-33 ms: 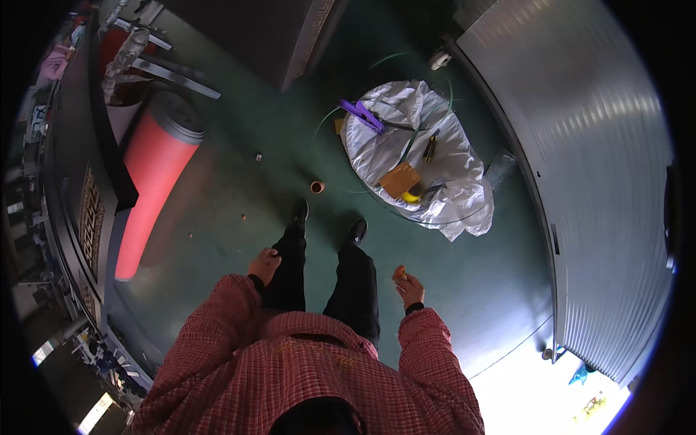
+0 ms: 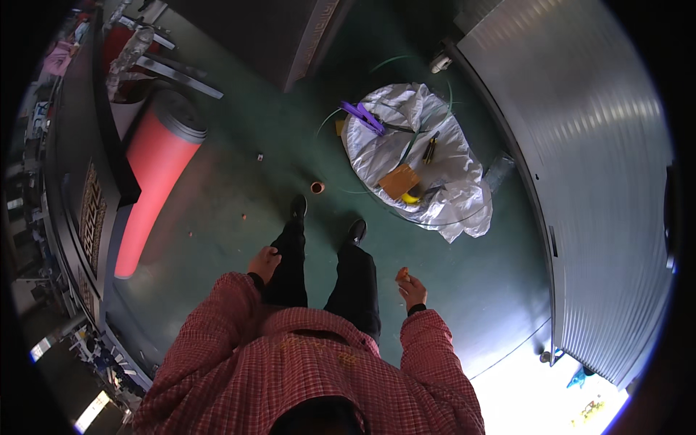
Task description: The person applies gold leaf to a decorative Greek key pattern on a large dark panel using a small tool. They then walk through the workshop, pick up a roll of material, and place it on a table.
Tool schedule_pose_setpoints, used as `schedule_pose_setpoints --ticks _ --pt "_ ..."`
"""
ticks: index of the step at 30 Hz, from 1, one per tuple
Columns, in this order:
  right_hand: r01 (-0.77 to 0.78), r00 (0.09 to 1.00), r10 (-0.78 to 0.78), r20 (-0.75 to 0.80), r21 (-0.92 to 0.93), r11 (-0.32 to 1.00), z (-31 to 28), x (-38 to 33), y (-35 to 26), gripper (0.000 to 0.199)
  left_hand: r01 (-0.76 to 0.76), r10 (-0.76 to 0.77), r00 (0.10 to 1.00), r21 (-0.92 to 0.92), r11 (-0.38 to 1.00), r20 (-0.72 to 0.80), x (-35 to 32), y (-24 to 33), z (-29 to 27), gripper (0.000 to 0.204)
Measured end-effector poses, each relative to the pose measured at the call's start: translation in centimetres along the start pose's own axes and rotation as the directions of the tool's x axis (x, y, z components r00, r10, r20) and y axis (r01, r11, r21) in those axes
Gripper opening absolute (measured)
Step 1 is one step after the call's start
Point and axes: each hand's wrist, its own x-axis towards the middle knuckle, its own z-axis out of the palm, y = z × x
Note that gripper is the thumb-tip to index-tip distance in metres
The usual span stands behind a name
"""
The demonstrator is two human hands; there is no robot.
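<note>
Your left hand point(image 2: 264, 264): fingers curled, contents too small to tell. Your right hand point(image 2: 413, 291): fingertips drawn together, grip likewise unclear. Small brown round hollow object point(image 2: 317, 188): on green floor point(image 2: 217, 192), ahead of your fingers, well apart.

- Daylight strikes in here from near right, burning the ground point(image 2: 511, 402) there to white.
- Interior dim; deepest gloom at the far end.
- Glare on the silver sheet point(image 2: 457, 163) and ribbed panel point(image 2: 580, 138).
- Soft shadows around the shoes point(image 2: 299, 206).
- Left hand point(image 2: 265, 264), right hand point(image 2: 413, 291): finger detail unresolved.
- Straight edges bow toward a black rim.
</note>
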Motion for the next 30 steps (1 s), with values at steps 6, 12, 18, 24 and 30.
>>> schedule_pose_setpoints --ticks 6,12,18,24,30 --pt "0.09 0.995 -0.084 -0.052 0.146 0.985 -4.8 -1.2 -2.8 0.034 0.018 -0.028 0.992 -0.088 0.996 -0.121 -1.8 1.7 -1.8 0.033" --pt "0.161 0.987 -0.161 -0.004 0.115 0.98 -4.5 -1.9 -6.3 0.035 -0.021 -0.018 0.978 -0.185 0.982 -0.206 -3.3 2.3 -1.9 0.032" --pt "0.233 0.964 -0.233 0.129 0.015 0.972 -2.8 -1.8 -10.9 0.036 0.043 -0.112 0.965 -0.276 0.96 -0.238 -6.4 1.1 0.0 0.028" --pt "0.32 0.924 -0.301 0.235 -0.051 0.946 2.0 -1.8 -14.8 0.027 0.345 -0.452 0.892 -0.618 0.707 -0.019 -10.2 -0.3 0.0 0.028" --pt "0.34 0.878 -0.273 0.392 -0.111 0.934 6.3 -3.1 -14.0 0.021 0.312 -0.517 0.854 -0.852 0.422 0.057 -13.4 -4.9 1.8 0.03"
